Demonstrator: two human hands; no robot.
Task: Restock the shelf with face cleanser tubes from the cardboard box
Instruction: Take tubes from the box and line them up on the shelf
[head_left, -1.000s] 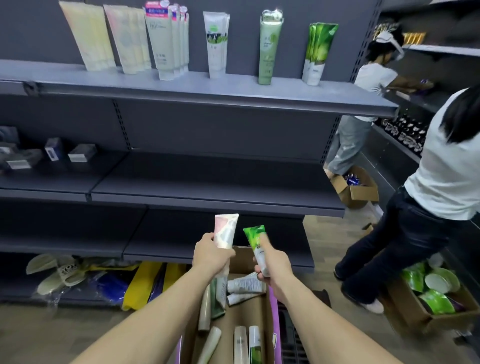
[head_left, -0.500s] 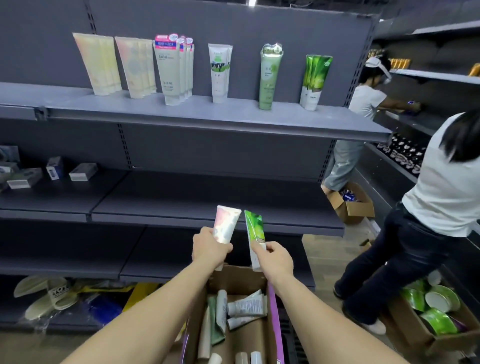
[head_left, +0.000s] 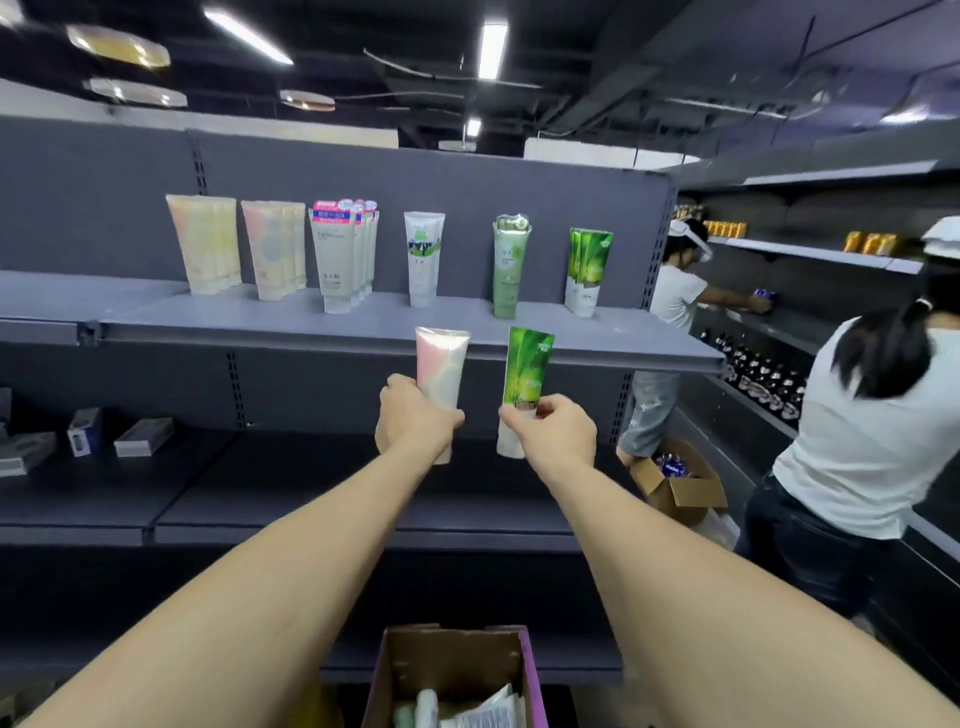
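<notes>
My left hand (head_left: 413, 422) grips a pink and white cleanser tube (head_left: 440, 366), held upright just below the front edge of the top shelf (head_left: 395, 325). A green tube (head_left: 527, 371) with a white cap end stands upright in my right hand (head_left: 553, 431), which pinches its lower part. On the top shelf stand rows of tubes: yellow-pink ones (head_left: 205, 244), a pink-capped group (head_left: 340, 254), a white one (head_left: 423, 257), a pale green one (head_left: 509, 265) and matching green ones (head_left: 587, 270). The cardboard box (head_left: 452, 660) with more tubes sits below my arms.
Two people in white shirts work at the shelving on the right: one close by (head_left: 872, 431), one farther back (head_left: 670, 322). An open carton (head_left: 675, 483) sits on the floor between them. Small boxes (head_left: 140, 436) lie on the middle shelf at left.
Both hands have risen with their tubes from just above the box to near the top shelf's edge. The view has tilted up, so the box is now at the bottom edge.
</notes>
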